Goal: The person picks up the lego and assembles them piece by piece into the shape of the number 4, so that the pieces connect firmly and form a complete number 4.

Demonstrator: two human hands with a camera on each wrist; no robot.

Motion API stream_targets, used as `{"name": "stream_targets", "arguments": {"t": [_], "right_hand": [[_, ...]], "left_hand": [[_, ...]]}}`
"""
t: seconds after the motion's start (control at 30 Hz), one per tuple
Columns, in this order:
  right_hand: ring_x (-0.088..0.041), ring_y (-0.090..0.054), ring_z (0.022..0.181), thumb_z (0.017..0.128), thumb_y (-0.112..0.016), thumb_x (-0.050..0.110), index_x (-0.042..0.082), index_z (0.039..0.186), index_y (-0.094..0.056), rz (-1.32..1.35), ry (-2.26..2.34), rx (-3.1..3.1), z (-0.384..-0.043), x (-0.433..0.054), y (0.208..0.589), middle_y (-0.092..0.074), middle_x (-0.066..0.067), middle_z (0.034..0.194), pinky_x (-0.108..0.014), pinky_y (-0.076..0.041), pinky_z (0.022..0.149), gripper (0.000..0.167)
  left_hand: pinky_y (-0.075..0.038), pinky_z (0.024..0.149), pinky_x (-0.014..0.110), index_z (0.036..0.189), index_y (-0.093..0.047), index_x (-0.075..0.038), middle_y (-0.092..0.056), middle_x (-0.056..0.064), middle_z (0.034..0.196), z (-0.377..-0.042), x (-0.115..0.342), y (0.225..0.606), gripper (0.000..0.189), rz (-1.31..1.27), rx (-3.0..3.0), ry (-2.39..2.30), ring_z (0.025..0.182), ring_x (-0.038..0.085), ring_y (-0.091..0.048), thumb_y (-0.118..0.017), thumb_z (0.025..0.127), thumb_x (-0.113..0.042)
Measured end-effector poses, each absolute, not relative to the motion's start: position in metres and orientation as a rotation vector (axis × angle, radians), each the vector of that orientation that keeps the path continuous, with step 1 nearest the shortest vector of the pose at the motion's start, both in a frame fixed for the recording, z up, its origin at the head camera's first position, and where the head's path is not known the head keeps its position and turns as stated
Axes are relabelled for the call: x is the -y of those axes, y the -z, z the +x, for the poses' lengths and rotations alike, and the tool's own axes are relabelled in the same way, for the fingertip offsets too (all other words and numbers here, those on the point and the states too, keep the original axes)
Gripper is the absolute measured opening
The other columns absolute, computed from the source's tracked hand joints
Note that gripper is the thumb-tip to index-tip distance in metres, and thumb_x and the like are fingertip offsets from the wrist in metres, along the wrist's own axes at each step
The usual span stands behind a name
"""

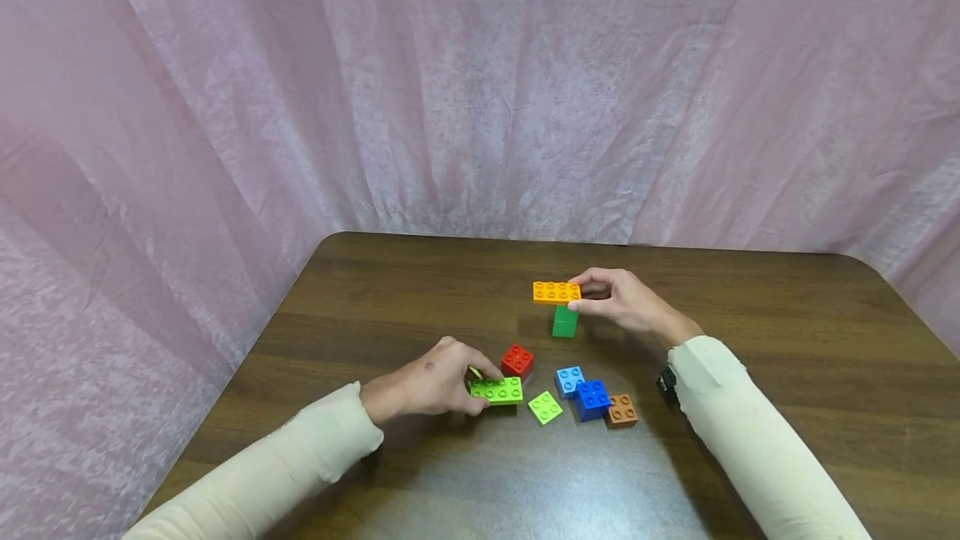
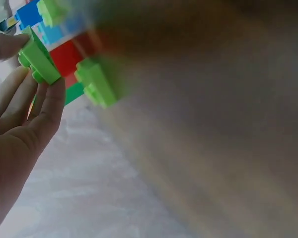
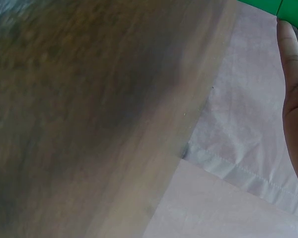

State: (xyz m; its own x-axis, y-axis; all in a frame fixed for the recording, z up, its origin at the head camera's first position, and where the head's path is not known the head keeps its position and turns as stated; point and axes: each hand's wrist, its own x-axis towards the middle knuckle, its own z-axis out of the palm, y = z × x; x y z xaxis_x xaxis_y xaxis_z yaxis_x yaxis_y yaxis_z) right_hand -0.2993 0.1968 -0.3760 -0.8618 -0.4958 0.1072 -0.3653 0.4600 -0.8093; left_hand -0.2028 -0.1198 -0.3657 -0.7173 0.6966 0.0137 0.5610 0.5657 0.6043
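My left hand (image 1: 442, 377) pinches a long lime-green brick (image 1: 498, 391) between thumb and fingers, low over the table. In the left wrist view the gripped brick (image 2: 38, 58) is tilted, with another lime-green brick (image 2: 97, 83) lying beyond the fingers. My right hand (image 1: 626, 300) holds a long orange brick (image 1: 557, 292) by its right end, thumb in front and fingers behind. This brick lies across the top of a short green stack (image 1: 566, 322). The right wrist view catches only green brick sides (image 3: 293, 11) above a fingertip.
Between the hands lie a red brick (image 1: 517, 360), a small lime-green square brick (image 1: 545, 407), a light blue brick (image 1: 569, 381), a dark blue brick (image 1: 592, 400) and a brown brick (image 1: 622, 411). A pink curtain (image 1: 495, 90) hangs behind the wooden table (image 1: 420, 273).
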Motion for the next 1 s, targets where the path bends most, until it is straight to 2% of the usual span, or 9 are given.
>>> {"name": "stream_targets", "arguments": {"t": [0.23, 0.6, 1.0], "right_hand": [[-0.021, -0.068, 0.094, 0.092, -0.075, 0.016, 0.001, 0.117, -0.067, -0.766, 1.378, -2.541, -0.301, -0.197, 0.378, -0.073, -0.011, 0.106, -0.023, -0.053, 0.078, 0.030], [-0.017, -0.069, 0.093, 0.091, -0.075, 0.013, -0.002, 0.116, -0.067, -0.775, 1.401, -2.533, -0.299, -0.196, 0.376, -0.073, -0.013, 0.105, -0.022, -0.054, 0.077, 0.031], [-0.020, -0.068, 0.095, 0.091, -0.076, 0.016, 0.000, 0.117, -0.067, -0.778, 1.365, -2.549, -0.301, -0.196, 0.374, -0.073, -0.012, 0.107, -0.023, -0.054, 0.078, 0.032]], "left_hand": [[-0.055, 0.068, 0.019, 0.108, -0.078, -0.007, -0.074, 0.002, 0.103, -0.216, 0.122, 0.339, 0.032, 1.052, -2.559, -0.978, 0.083, 0.011, -0.067, -0.079, 0.077, 0.001], [-0.053, 0.059, 0.020, 0.108, -0.077, -0.007, -0.075, 0.002, 0.103, -0.238, 0.122, 0.318, 0.031, 1.129, -2.644, -0.983, 0.079, 0.011, -0.065, -0.076, 0.078, 0.001], [-0.052, 0.068, 0.022, 0.110, -0.077, -0.008, -0.075, 0.001, 0.103, -0.257, 0.114, 0.315, 0.032, 1.174, -2.747, -0.956, 0.079, 0.011, -0.063, -0.076, 0.079, -0.002]]}}
